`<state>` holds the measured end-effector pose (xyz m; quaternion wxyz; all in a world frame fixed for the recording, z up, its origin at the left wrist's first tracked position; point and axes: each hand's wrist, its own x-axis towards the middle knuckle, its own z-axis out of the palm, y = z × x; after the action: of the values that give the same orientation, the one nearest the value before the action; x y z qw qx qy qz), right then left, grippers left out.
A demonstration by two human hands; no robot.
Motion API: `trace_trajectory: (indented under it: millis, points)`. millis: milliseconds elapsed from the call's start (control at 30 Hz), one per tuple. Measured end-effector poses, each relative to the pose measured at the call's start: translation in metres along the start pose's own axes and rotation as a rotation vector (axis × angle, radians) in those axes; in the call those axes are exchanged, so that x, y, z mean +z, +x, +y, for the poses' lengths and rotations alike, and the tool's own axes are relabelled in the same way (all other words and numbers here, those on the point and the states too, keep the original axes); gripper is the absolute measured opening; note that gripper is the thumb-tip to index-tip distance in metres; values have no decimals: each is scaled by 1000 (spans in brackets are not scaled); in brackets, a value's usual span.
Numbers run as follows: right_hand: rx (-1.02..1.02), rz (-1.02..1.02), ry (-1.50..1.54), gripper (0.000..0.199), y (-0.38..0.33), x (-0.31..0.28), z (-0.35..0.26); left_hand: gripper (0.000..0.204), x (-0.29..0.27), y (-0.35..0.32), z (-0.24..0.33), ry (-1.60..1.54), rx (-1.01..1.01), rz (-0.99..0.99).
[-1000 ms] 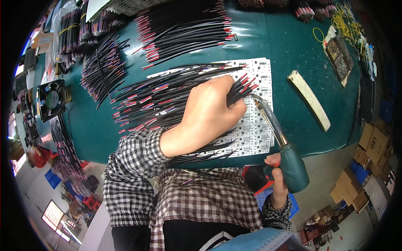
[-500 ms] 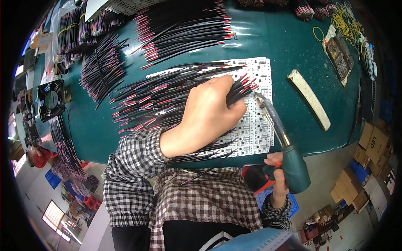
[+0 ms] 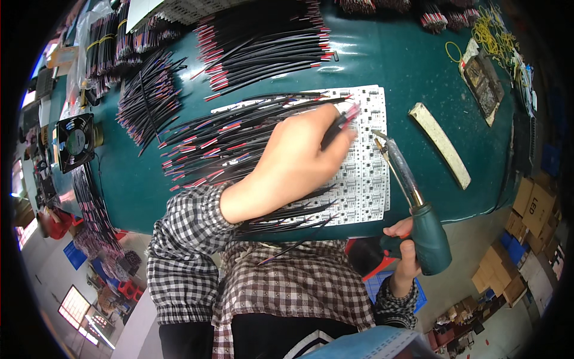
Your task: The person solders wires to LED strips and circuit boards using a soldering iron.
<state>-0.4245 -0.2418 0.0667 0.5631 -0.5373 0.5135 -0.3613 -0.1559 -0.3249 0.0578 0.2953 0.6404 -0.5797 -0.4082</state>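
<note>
My left hand (image 3: 290,158) is closed round a small bunch of black wires (image 3: 344,121), whose red-tipped ends are blurred and point up to the right. Beneath it lies a white circuit board panel (image 3: 366,179) dotted with small dark parts. Many black-sheathed cables (image 3: 209,140) with red, white and blue stripped ends are spread across the panel's left side. In my right hand (image 3: 408,254) is a green soldering gun (image 3: 431,239), gripped by its handle at the table's front edge. Its thin tip reaches up over the panel's right part, a little away from the wire ends.
A large stack of black cables (image 3: 263,51) lies at the back, with a smaller heap (image 3: 149,99) to its left. A small fan (image 3: 75,140) stands far left. On the right are a pale curved bar (image 3: 439,143), a stained tray (image 3: 481,84) and yellow rubber bands (image 3: 493,30).
My left hand has shifted slightly left and down, and the wire ends it grips are now blurred. The soldering gun has moved a little to the right, away from them.
</note>
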Motion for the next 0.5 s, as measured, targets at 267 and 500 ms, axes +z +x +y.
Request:
trace_trajectory:
  millis: [267, 500]
  points:
    - [74, 90, 120, 57, 1, 8, -1, 20, 26, -10, -14, 65, 215, 291]
    - [59, 54, 62, 47, 0, 7, 2, 21, 27, -9, -17, 90, 229, 314]
